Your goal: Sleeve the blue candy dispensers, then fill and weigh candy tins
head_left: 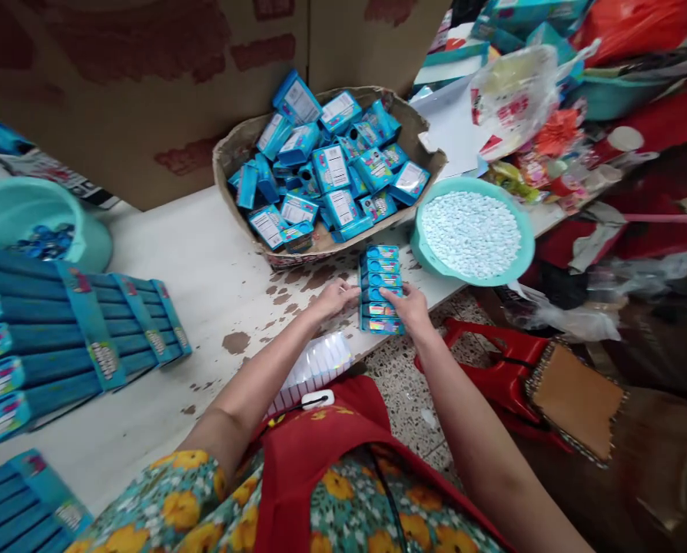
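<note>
A row of several small blue printed boxes (381,270) stands at the table's front edge, between my two hands. My right hand (411,309) grips the row from the right, its thumb lying over the top of the boxes. On the other side, my left hand (336,298) has its fingertips pinched together close against the row's left side. A tiny pale bit seems to show at those fingertips, too small to name. Just in front of my body lies a white ribbed plastic tray (323,357), partly covered by my left forearm.
Behind the row, a cut-down cardboard box (245,230) holds many loose blue boxes. A turquoise basin (418,250) of small white pellets stands at the right. Left are stacked blue packs (90,330) and another turquoise tub (93,238). A red stool (493,338) stands beyond the table edge.
</note>
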`<state>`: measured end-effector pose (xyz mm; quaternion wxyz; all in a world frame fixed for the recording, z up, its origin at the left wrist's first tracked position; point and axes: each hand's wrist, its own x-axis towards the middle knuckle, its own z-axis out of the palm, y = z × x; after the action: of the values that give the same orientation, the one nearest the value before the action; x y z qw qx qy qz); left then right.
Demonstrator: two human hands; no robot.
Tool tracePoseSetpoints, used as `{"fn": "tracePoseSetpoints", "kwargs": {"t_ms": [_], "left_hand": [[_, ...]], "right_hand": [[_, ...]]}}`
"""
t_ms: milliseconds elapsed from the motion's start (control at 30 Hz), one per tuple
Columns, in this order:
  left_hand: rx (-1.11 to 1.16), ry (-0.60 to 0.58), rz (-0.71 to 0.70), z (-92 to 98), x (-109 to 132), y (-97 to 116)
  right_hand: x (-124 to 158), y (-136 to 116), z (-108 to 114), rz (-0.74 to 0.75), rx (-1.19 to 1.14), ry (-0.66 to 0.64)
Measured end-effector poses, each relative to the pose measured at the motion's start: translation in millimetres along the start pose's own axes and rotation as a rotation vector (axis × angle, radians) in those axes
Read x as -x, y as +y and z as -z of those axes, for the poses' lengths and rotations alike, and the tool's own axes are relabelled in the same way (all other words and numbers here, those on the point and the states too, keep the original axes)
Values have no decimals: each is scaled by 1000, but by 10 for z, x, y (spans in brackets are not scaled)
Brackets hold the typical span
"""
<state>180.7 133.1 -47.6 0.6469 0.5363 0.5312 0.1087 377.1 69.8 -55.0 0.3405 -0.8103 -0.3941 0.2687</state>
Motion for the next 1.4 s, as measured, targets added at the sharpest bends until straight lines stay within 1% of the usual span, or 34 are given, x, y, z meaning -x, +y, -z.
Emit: {"fn": "tracePoseSetpoints", "kwargs": {"t_ms": [33, 67, 100, 133, 167, 200, 233, 267, 300, 333, 367, 400, 433, 467, 533, 600, 700, 867, 967, 1033, 1100, 1167, 1200, 1233, 1267, 1300, 1333, 1367, 1400], "left_hand": [[-49, 84, -2, 218, 145, -143], [-128, 204, 14, 449, 327, -320], [-241, 303, 54, 673, 541, -520], [-382, 383, 155, 869, 775, -729], [-493, 455, 290, 1021, 1014, -934], [-539, 472, 397, 1120, 1241, -1123], [-503, 438, 450, 1165, 1438, -1286], [-395, 395, 469, 1160, 1594, -1419], [-236, 365, 459, 1118, 1704, -1519], [-64, 346, 425, 1054, 1768, -1586], [94, 342, 382, 985, 1792, -1625], [215, 348, 339, 924, 1786, -1641], [287, 356, 300, 881, 1760, -1642], [312, 359, 266, 859, 1726, -1636], [270, 367, 223, 869, 1665, -1626], [201, 383, 205, 909, 1636, -1634], [123, 421, 205, 936, 1631, -1661], [23, 502, 239, 883, 1592, -1668], [5, 515, 258, 865, 1547, -1674], [-22, 519, 266, 869, 1524, -1679], [-63, 516, 270, 883, 1517, -1654], [-117, 527, 263, 898, 1531, -1568], [-147, 549, 232, 900, 1544, -1496], [-167, 559, 180, 896, 1557, -1407], [-163, 541, 110, 882, 1566, -1305], [-131, 482, 39, 860, 1568, -1195], [-81, 383, -17, 827, 1557, -1083], [-21, 258, -44, 787, 1531, -973], [36, 131, -40, 739, 1486, -868]], "right_hand": [[95, -37, 8, 83, 30, 79], [223, -84, 9, 176, 68, 170], [378, -138, -2, 269, 100, 243], [553, -198, -29, 353, 110, 264], [738, -261, -77, 432, 99, 211], [919, -322, -151, 511, 76, 94], [1086, -377, -250, 575, 51, -58], [1230, -422, -373, 619, 30, -212], [1345, -456, -514, 641, 18, -347], [1431, -479, -664, 644, 18, -452], [1492, -493, -815, 638, 28, -526], [1532, -504, -960, 637, 44, -581], [1560, -513, -1091, 647, 65, -625], [1583, -526, -1205, 669, 92, -666], [1627, -563, -1379, 726, 158, -725], [1676, -605, -1482, 775, 234, -762], [1734, -636, -1527, 836, 326, -812], [1749, -577, -1443, 949, 394, -896], [1739, -556, -1401, 949, 390, -904], [1729, -575, -1395, 914, 341, -885], [1708, -622, -1385, 826, 248, -874], [1665, -686, -1342, 669, 115, -845], [1633, -720, -1303, 576, 41, -819], [1595, -753, -1250, 491, -32, -792], [1552, -782, -1186, 419, -97, -768], [1507, -806, -1111, 360, -152, -751], [1462, -822, -1029, 311, -196, -739], [1419, -830, -944, 268, -229, -721], [1377, -827, -859, 231, -249, -689]]}}
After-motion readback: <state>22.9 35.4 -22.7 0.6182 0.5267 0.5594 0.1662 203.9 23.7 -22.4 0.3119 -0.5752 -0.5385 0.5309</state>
